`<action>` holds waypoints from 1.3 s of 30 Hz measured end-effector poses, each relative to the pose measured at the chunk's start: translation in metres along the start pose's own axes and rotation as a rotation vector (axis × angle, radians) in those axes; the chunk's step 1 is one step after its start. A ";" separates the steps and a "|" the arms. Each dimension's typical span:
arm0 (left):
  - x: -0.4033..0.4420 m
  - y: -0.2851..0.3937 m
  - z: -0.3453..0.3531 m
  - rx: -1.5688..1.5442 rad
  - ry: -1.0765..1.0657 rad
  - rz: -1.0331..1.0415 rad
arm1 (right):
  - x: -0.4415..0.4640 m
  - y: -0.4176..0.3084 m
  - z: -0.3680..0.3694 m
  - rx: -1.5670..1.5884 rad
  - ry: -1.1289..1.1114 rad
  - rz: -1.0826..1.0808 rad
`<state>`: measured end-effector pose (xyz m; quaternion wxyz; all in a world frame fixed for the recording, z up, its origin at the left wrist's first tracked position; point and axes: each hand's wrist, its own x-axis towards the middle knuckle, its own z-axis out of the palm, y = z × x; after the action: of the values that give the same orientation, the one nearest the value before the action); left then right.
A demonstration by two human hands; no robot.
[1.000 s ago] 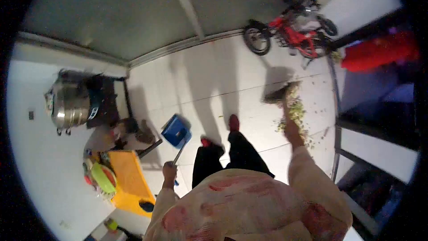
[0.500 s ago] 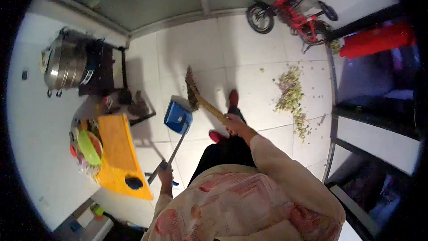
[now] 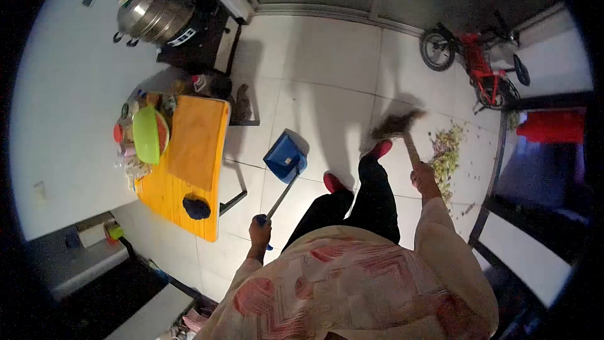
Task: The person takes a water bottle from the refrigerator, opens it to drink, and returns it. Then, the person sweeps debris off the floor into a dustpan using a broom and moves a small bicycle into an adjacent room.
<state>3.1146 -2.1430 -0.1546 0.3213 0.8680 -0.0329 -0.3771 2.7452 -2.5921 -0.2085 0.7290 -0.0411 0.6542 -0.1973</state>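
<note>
My left hand [image 3: 260,233] is wrapped round the upper end of the handle of a blue long-handled dustpan [image 3: 284,156], whose pan rests on the tiled floor. In my right hand [image 3: 424,177] is the light handle of a short broom [image 3: 397,124]. Its dark bristles are blurred and lie beyond my right shoe, left of a pile of greenish-yellow plant scraps [image 3: 445,154]. My right hand is close to the near part of that pile. Loose bits lie scattered to the pile's right.
An orange table [image 3: 200,141] stands at left with a green basin [image 3: 146,135] and a dark cloth [image 3: 196,208] on it. Behind it is a large metal steamer [image 3: 157,9]. A red bicycle [image 3: 479,66] stands at the far right, near a red roll-shaped thing [image 3: 551,127].
My right hand has carried the broom rightward, from beside the dustpan to near the plant scraps. One foot has stepped right. The whole view has shifted; my left hand still grips the dustpan.
</note>
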 end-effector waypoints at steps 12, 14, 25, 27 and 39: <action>0.007 0.026 0.004 0.006 0.027 -0.130 | -0.013 0.121 0.248 -0.602 -0.357 -0.014; 0.022 0.019 0.014 -0.057 0.019 -0.132 | 0.000 0.145 0.295 -0.722 -0.380 -0.001; 0.062 0.056 0.020 0.010 0.009 -0.165 | 0.052 0.025 0.259 -0.794 -0.489 -0.060; 0.057 0.064 0.020 0.068 0.008 -0.219 | 0.048 -0.005 0.180 -0.914 -0.328 -0.169; 0.073 0.067 0.013 -0.087 -0.084 -0.256 | -0.029 -0.065 -0.037 -0.539 0.223 -0.371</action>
<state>3.1707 -2.2245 -0.1687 0.3063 0.8338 0.0811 -0.4521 2.6921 -2.6350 -0.1660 0.5675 -0.3288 0.7399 -0.1497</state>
